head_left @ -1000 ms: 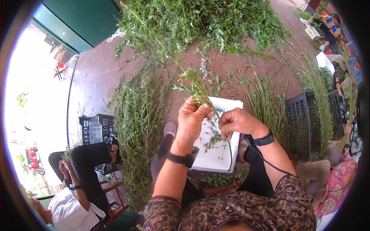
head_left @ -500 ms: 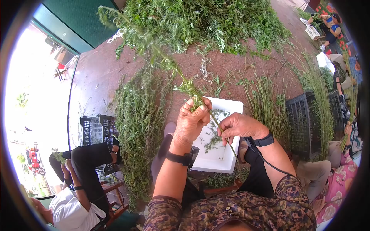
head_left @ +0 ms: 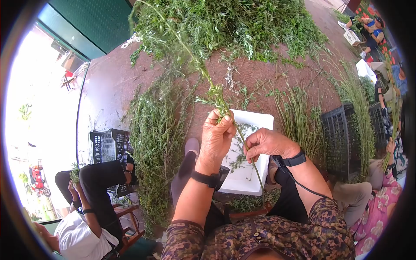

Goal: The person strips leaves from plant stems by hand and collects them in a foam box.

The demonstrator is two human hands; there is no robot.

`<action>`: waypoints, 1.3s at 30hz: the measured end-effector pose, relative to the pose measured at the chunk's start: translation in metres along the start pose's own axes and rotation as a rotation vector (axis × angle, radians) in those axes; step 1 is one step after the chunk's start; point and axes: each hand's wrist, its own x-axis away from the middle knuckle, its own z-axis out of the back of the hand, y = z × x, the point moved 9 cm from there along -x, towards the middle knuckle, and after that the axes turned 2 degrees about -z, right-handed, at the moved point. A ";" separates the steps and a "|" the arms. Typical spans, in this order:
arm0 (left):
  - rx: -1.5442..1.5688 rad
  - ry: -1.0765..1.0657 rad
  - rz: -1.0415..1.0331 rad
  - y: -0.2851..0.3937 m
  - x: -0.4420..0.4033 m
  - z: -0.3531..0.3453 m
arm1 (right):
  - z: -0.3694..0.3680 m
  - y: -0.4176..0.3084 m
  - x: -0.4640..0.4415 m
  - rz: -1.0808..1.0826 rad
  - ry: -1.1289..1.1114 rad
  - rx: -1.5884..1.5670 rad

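Note:
A long green leafy stem (head_left: 203,69) runs diagonally through both my hands, its leafy top reaching up toward the big heap. My left hand (head_left: 219,134) is closed round it, with a tuft of leaves bunched just above the fingers. Lower down, my right hand (head_left: 271,145) pinches the bare part of the same stem between thumb and fingers. The stem's thin lower end points down past the right hand. Below my hands lies a white foam tray (head_left: 242,186) with scattered green leaf bits inside.
A large heap of leafy stems (head_left: 229,30) lies ahead. More leafy stems (head_left: 156,156) are laid at left, barer stems (head_left: 299,117) at right. Black crates (head_left: 336,138) (head_left: 104,145) stand on both sides. A person in white (head_left: 86,234) sits left; others sit right.
The stem's top has swung right and looks more upright. My left hand still grips it, while my right hand has shifted slightly left along it.

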 end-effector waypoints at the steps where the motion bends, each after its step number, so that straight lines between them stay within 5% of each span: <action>1: -0.002 -0.005 -0.001 0.000 0.000 0.000 | 0.000 0.000 0.000 -0.010 0.016 -0.012; 11: -0.195 0.035 -0.064 -0.012 -0.008 0.024 | -0.003 -0.021 -0.006 0.039 0.226 0.288; 14: -0.445 -0.048 -0.161 -0.006 -0.003 0.013 | 0.013 -0.010 -0.008 0.076 0.348 0.240; 16: -0.394 -0.079 -0.153 -0.003 -0.001 0.004 | 0.011 -0.008 -0.009 0.101 0.422 -0.078; 21: -0.462 -0.078 -0.209 0.025 0.006 -0.004 | 0.011 -0.010 -0.018 0.165 0.421 -0.161; 24: -0.718 -0.077 -0.410 0.028 0.001 0.000 | 0.019 -0.006 -0.022 0.254 0.393 -0.184; 25: -1.028 -0.058 -0.509 0.029 0.006 -0.004 | 0.025 -0.009 -0.023 0.331 0.397 -0.225; 30: -0.975 0.016 -0.374 0.022 0.005 0.009 | 0.062 -0.024 -0.010 0.513 0.433 -0.269; 39: -1.236 -0.177 -0.198 0.002 0.011 0.002 | 0.059 -0.017 -0.004 0.367 0.486 -0.183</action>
